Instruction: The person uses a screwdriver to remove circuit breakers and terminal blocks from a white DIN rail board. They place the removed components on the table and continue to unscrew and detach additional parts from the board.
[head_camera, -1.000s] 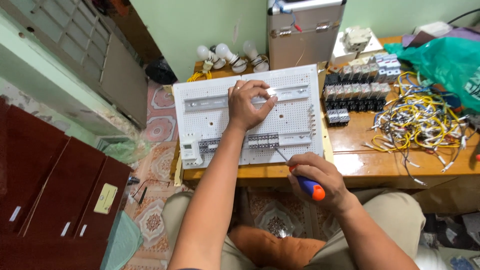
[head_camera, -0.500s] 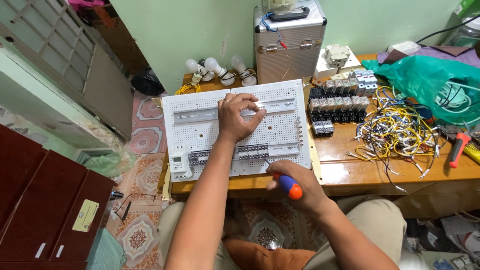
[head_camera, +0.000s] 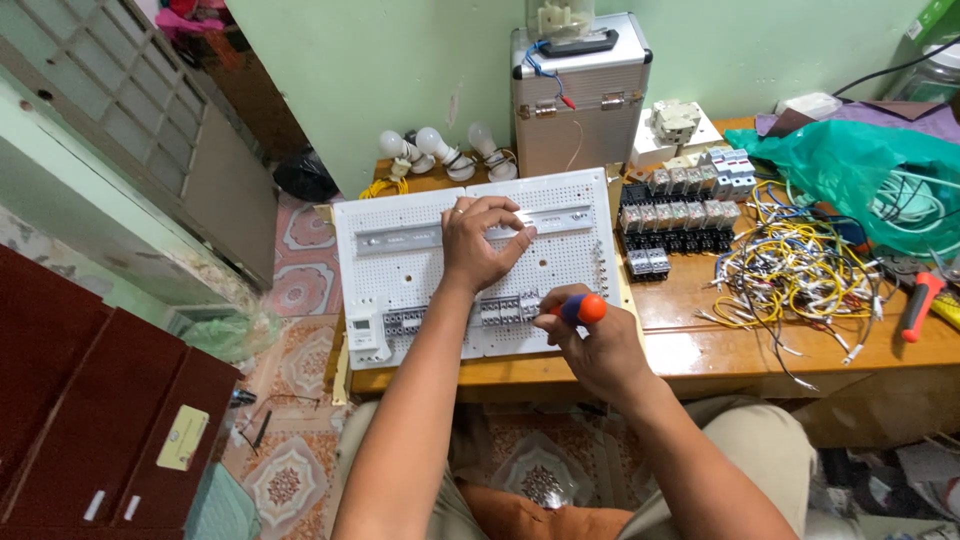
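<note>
A white perforated mounting panel (head_camera: 400, 262) lies flat on the wooden table (head_camera: 690, 345). My left hand (head_camera: 478, 240) rests on the panel's upper metal rail (head_camera: 400, 238), fingers pinching at the rail. My right hand (head_camera: 585, 340) grips a screwdriver with a blue and orange handle (head_camera: 583, 308), its tip down at the row of grey terminal blocks (head_camera: 500, 312) on the lower rail. A white timer module (head_camera: 366, 333) sits at the panel's lower left corner.
Relays and breakers (head_camera: 675, 215) stand right of the panel, beside a tangle of yellow and white wires (head_camera: 800, 275). A metal case (head_camera: 580, 95), three light bulbs (head_camera: 440, 150), a green plastic bag (head_camera: 860, 170) and red-handled pliers (head_camera: 915, 305) surround them. A dark red cabinet (head_camera: 90, 420) stands at left.
My right hand has lifted from the table's front edge up onto the panel, bringing the screwdriver to the terminal blocks. The left hand stays on the upper rail. The view has shifted slightly.
</note>
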